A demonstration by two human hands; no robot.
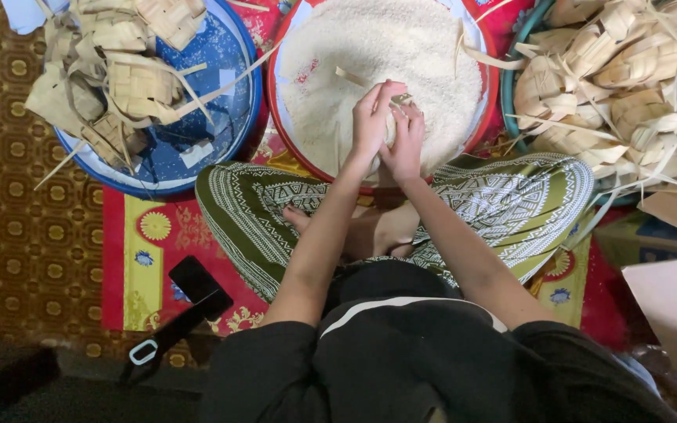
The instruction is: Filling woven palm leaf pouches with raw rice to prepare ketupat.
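Over the rice basin (479,102), both hands meet at its near edge. The left hand (371,117) and right hand (407,139) are closed together around a small woven leaf pouch (400,100), of which only the top corner shows between the fingers. The pouch sits just above the heap of white rice (385,47), touching or nearly touching it; which of the two cannot be told.

Left of the hands, a blue basin (229,70) holds a loose pile of flat, empty pouches (111,70). Right of the hands, a teal basin (511,94) is heaped with plump pouches (620,70), their leaf tails sticking out. Below the wrists, the person sits cross-legged in green patterned trousers (511,196) on a red and yellow mat (143,235). Near the left elbow lies a dark phone (193,278) on a strap.

To handle the pouch well, it seems best to keep its opening upward and held apart by one hand while the other steadies the woven body, with both kept low over the rice so stray grains fall back into the basin. A light hold would likely spare the weave from loosening.
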